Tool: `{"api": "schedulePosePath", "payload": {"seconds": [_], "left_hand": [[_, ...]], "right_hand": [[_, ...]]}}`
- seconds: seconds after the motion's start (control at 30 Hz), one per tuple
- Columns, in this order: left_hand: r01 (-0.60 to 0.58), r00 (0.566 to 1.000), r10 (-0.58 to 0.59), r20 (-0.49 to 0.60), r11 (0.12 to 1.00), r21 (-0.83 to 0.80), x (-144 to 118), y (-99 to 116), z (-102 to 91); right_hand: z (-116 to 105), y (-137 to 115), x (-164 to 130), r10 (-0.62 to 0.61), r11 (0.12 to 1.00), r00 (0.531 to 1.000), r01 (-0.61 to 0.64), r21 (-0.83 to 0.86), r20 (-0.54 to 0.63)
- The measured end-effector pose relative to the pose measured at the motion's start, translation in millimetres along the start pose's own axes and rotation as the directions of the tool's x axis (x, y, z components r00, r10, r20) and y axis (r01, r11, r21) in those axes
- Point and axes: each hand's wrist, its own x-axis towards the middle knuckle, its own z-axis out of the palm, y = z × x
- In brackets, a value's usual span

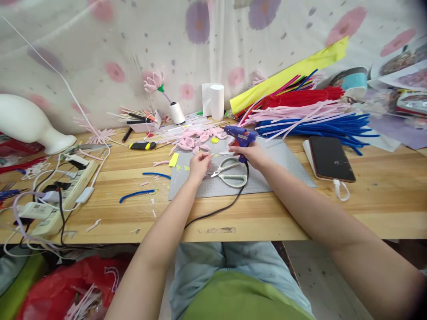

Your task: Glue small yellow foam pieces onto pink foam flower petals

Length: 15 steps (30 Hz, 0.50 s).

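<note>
Right hand point(251, 154): closed around the handle of a blue glue gun point(240, 137), held above the far part of the grey cutting mat point(267, 178); nozzle points left, toward the other hand.
Left hand point(199, 166): fingers pinched together on something small and pale; it looks like a thin stem or petal piece, but it is too small to tell for sure. Hand sits over the mat's left half.
Glue gun cord point(220, 209): black, runs from under the right hand, across the mat and off the near table edge.
Scissors point(230, 173): pale-handled, lying flat on the mat between the two hands, blades toward the left hand.
Pink petals point(195, 138): loose heap just beyond the mat's far edge, close to the gun's nozzle.
Yellow scrap point(174, 159): at the mat's left edge.
Blue pipe cleaners point(137, 195): two bent lengths on bare wood left of the mat.
Pipe cleaner stock point(310, 116): big pile, blue, pink, red, far right of the mat.
Phone point(330, 158): dark screen up, right of the mat, white cable at its near end.
Power strip point(63, 191): left end of the wooden table point(267, 222), tangled with cables.
Utility knife point(143, 145): black and yellow, behind the mat on the left.
Finished pink flower point(154, 82): standing upright near a white thread spool point(176, 113).
</note>
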Motion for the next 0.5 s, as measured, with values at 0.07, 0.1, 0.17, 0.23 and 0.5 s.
{"api": "schedulePosePath", "payload": {"seconds": [0.07,0.1,0.17,0.23,0.5], "left_hand": [[-0.005,1.0,0.005,-0.018,1.0,-0.026,-3,-6,0.8],[-0.011,0.999,0.009,-0.032,0.999,-0.036,-4,-8,1.1],[-0.021,0.998,0.019,-0.055,0.999,-0.044,-5,-12,1.6],[-0.034,0.997,0.032,-0.064,0.999,-0.033,-4,-14,1.9],[-0.112,0.994,0.111,0.008,0.99,0.084,-5,-22,0.6]], "right_hand": [[15,4,6,0.012,1.0,1.0,-0.012,0.004,0.007],[21,6,8,0.019,1.0,1.0,-0.019,0.0,0.012],[33,10,12,0.032,0.999,0.999,-0.031,-0.026,0.031],[40,15,15,0.04,0.996,0.998,-0.037,-0.075,0.043],[47,22,19,-0.014,0.979,1.0,0.017,-0.205,0.019]]}}
